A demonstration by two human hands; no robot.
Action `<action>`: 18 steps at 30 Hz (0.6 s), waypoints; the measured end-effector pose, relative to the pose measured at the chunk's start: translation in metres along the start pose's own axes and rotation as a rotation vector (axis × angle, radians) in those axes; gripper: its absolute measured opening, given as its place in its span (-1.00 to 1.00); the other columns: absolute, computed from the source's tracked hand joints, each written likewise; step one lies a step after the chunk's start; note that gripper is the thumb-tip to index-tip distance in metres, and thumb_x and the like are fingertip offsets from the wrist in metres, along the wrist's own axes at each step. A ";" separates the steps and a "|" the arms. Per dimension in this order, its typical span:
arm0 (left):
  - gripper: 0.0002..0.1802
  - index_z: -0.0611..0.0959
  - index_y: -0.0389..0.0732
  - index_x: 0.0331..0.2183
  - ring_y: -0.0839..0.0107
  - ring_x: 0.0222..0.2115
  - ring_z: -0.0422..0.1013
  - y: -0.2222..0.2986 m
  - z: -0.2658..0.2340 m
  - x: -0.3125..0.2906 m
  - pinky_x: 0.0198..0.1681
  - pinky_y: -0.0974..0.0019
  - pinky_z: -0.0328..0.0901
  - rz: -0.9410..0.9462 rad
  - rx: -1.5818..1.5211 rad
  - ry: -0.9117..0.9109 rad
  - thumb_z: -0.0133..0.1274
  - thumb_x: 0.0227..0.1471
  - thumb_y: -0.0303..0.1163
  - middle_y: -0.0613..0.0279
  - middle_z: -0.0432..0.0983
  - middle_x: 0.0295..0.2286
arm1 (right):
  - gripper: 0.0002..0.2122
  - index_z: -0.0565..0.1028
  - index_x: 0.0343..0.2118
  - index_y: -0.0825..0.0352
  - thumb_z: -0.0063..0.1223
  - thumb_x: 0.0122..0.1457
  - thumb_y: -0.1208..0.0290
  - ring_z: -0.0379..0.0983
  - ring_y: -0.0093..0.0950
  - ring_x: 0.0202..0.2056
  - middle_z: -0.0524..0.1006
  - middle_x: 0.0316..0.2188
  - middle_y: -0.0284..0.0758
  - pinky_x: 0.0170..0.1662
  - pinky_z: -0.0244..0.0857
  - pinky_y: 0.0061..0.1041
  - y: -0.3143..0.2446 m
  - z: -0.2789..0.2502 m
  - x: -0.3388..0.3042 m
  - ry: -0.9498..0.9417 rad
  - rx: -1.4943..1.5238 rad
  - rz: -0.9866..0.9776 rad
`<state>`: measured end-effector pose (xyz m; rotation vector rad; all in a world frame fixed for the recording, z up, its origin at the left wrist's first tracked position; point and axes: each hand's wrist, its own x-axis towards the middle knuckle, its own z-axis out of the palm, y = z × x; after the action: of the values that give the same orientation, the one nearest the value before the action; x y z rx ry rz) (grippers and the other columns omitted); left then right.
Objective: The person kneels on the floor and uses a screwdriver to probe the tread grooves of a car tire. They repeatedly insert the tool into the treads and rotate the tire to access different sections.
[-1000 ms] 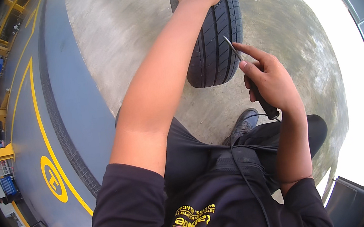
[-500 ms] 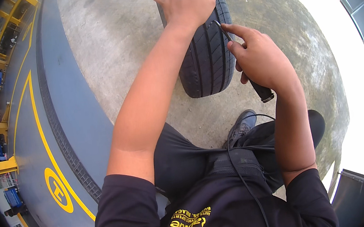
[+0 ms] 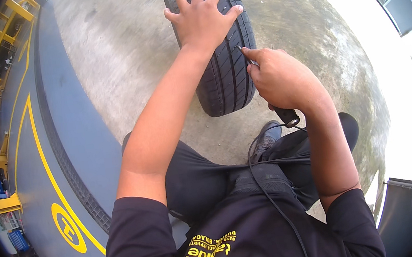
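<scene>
A black tyre (image 3: 224, 88) stands upright on its tread in front of me. My left hand (image 3: 200, 21) lies on top of it with the fingers spread over the grooves. In my right hand (image 3: 284, 78) is a black-handled hook tool (image 3: 286, 115); its handle end sticks out below my palm. My index finger stretches along the metal shaft toward the tread's right side. The tool's tip meets the tread near that fingertip, but its hook is mostly hidden from view.
Rough concrete floor (image 3: 122, 62) surrounds the tyre. At left run a blue-grey painted floor (image 3: 74, 113) with yellow lines and a dark grating strip (image 3: 71, 169). A thin black cable (image 3: 276, 207) hangs down over my shirt, and my shoe (image 3: 267, 139) is close behind the tyre.
The view has shifted, showing more of the tyre's top. My right hand has come closer to the tread, and the tool's curved tip, visible before, is now mostly hidden. The left hand stays on the tyre.
</scene>
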<state>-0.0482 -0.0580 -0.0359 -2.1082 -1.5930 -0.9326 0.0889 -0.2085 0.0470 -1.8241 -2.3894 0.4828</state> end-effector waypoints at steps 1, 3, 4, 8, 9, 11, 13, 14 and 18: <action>-0.25 0.60 0.33 0.23 -0.08 0.40 0.01 0.001 0.000 0.000 0.27 -0.59 -0.04 -0.005 -0.015 -0.002 0.14 0.09 0.40 0.27 0.28 0.35 | -0.70 0.65 -0.18 0.65 -0.02 0.18 0.53 0.66 -0.03 -0.15 0.64 -0.10 0.13 0.05 0.54 -0.21 -0.001 0.003 -0.004 0.029 0.011 0.007; -0.25 0.59 0.34 0.24 -0.09 0.40 0.00 0.003 0.000 -0.002 0.28 -0.62 -0.06 -0.014 -0.044 -0.006 0.14 0.09 0.41 0.27 0.26 0.36 | -0.69 0.63 -0.14 0.66 -0.01 0.19 0.51 0.66 -0.06 -0.15 0.64 -0.10 0.13 0.06 0.54 -0.22 0.001 0.006 -0.008 0.069 0.081 0.087; -0.24 0.58 0.34 0.24 -0.09 0.41 -0.01 0.002 0.000 -0.002 0.29 -0.65 -0.09 -0.020 -0.063 -0.023 0.14 0.08 0.40 0.27 0.25 0.36 | -0.65 0.60 -0.03 0.60 -0.03 0.23 0.46 0.65 -0.07 -0.10 0.64 -0.09 0.13 0.08 0.51 -0.21 0.001 0.003 -0.010 -0.024 0.049 0.059; -0.25 0.59 0.33 0.24 -0.08 0.41 0.00 0.002 -0.005 -0.006 0.29 -0.62 -0.06 -0.037 -0.042 -0.029 0.16 0.09 0.38 0.28 0.27 0.35 | -0.59 0.53 0.19 0.39 -0.09 0.33 0.39 0.62 -0.09 -0.03 0.66 -0.12 0.07 0.16 0.43 -0.19 -0.017 -0.007 -0.032 -0.251 0.188 0.158; -0.25 0.59 0.33 0.24 -0.08 0.41 0.00 0.003 -0.005 -0.004 0.29 -0.61 -0.06 -0.037 -0.047 -0.016 0.16 0.09 0.38 0.28 0.27 0.35 | -0.58 0.52 0.22 0.34 -0.10 0.35 0.39 0.62 -0.09 -0.03 0.67 -0.15 0.04 0.17 0.41 -0.19 -0.014 0.002 -0.037 -0.214 0.208 0.159; -0.25 0.59 0.32 0.23 -0.07 0.41 0.00 0.005 -0.004 -0.001 0.29 -0.58 -0.04 -0.042 -0.053 0.002 0.16 0.09 0.38 0.28 0.27 0.35 | -0.57 0.50 0.24 0.35 -0.10 0.36 0.39 0.64 -0.11 -0.16 0.69 -0.25 0.00 0.12 0.43 -0.19 -0.004 -0.001 -0.037 -0.096 0.303 0.251; -0.26 0.60 0.31 0.23 -0.08 0.40 0.01 0.004 -0.002 0.001 0.28 -0.56 -0.02 -0.055 -0.062 -0.006 0.15 0.10 0.38 0.27 0.27 0.35 | -0.56 0.47 0.26 0.36 -0.10 0.36 0.37 0.66 -0.16 -0.36 0.69 -0.36 -0.03 0.01 0.48 -0.21 0.002 -0.014 -0.029 -0.043 0.406 0.352; -0.26 0.60 0.30 0.23 -0.09 0.40 0.01 0.000 -0.002 0.001 0.28 -0.56 -0.02 -0.061 -0.063 -0.006 0.14 0.10 0.38 0.27 0.28 0.35 | -0.56 0.48 0.26 0.37 -0.09 0.36 0.37 0.65 -0.19 -0.42 0.69 -0.37 -0.03 -0.02 0.49 -0.22 0.000 -0.022 -0.023 -0.072 0.437 0.376; -0.24 0.59 0.31 0.24 -0.10 0.39 0.03 -0.008 0.003 0.004 0.27 -0.57 -0.01 -0.047 -0.049 0.025 0.13 0.10 0.40 0.25 0.31 0.34 | -0.55 0.48 0.25 0.40 -0.12 0.35 0.38 0.64 -0.21 -0.50 0.67 -0.35 0.02 -0.08 0.52 -0.24 -0.001 -0.019 -0.006 -0.047 0.448 0.342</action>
<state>-0.0537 -0.0505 -0.0365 -2.0909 -1.6299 -1.0201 0.0944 -0.2105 0.0657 -2.0079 -1.7905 1.0073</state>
